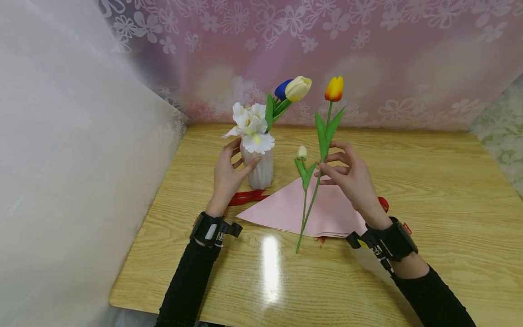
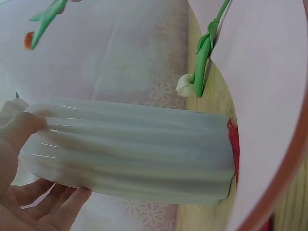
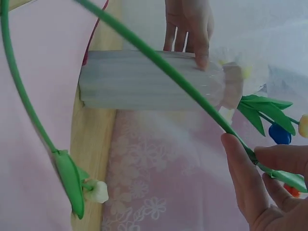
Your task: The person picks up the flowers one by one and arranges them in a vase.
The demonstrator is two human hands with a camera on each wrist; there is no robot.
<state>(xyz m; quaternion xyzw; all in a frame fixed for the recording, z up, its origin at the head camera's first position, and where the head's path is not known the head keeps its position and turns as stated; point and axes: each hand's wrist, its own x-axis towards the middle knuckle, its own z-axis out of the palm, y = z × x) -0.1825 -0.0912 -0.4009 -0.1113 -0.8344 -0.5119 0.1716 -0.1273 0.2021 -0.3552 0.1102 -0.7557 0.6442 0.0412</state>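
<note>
My left hand [image 1: 230, 172] grips the white ribbed vase [image 1: 261, 170] near its top, thumb on one side and fingers on the other, as the left wrist view shows. The vase stands upright and holds a white iris-like flower [image 1: 255, 122], a cream tulip [image 1: 298, 88] and a blue tulip [image 1: 282, 90]. In my right hand [image 1: 353, 177], thumb and fingers pinch the green stem of a yellow-orange tulip [image 1: 334, 89], held upright to the right of the vase. A small white tulip [image 1: 302, 153] lies on folded pink paper [image 1: 278, 206], its stem partly behind the held one.
A red ribbon [image 1: 247, 197] lies at the vase's foot, and another red piece [image 1: 383, 204] shows beyond my right wrist. The wooden table [image 1: 449, 204] meets a pink floral curtain [image 1: 261, 59] at the back. White cloth [image 1: 73, 150] hangs along the left.
</note>
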